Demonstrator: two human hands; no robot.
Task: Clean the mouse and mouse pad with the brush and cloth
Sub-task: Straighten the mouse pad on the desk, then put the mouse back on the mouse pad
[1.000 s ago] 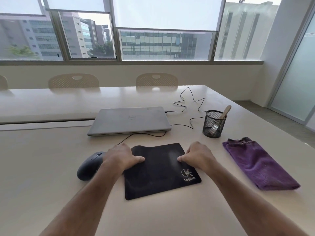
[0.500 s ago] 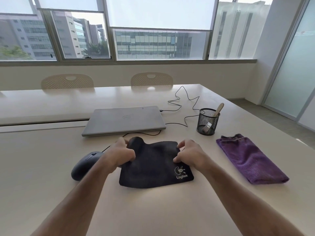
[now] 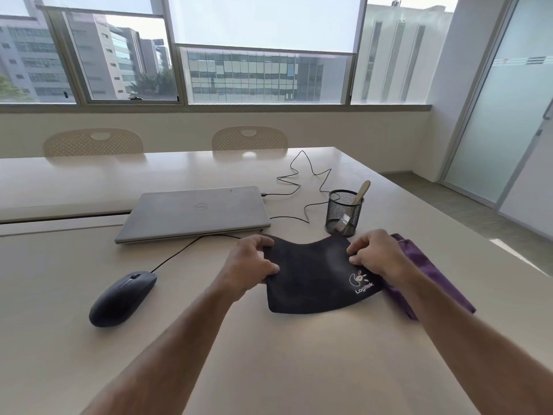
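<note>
Lifted rightward off the pale counter (image 3: 299, 354) since a moment ago, black floppy fabric mouse pad (image 3: 311, 277) pinched at both edges by left hand (image 3: 250, 265) and right hand (image 3: 377, 256) fingers; cleaning seemingly unstarted, wooden-handled brush (image 3: 360, 191), purple cloth (image 3: 431, 274), black mouse (image 3: 122, 298) untouched.

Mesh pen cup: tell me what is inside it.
A brush stands in the mesh pen cup: its pale wooden handle leans out over the rim and a light part shows through the mesh. The cup's bottom is not visible.
</note>
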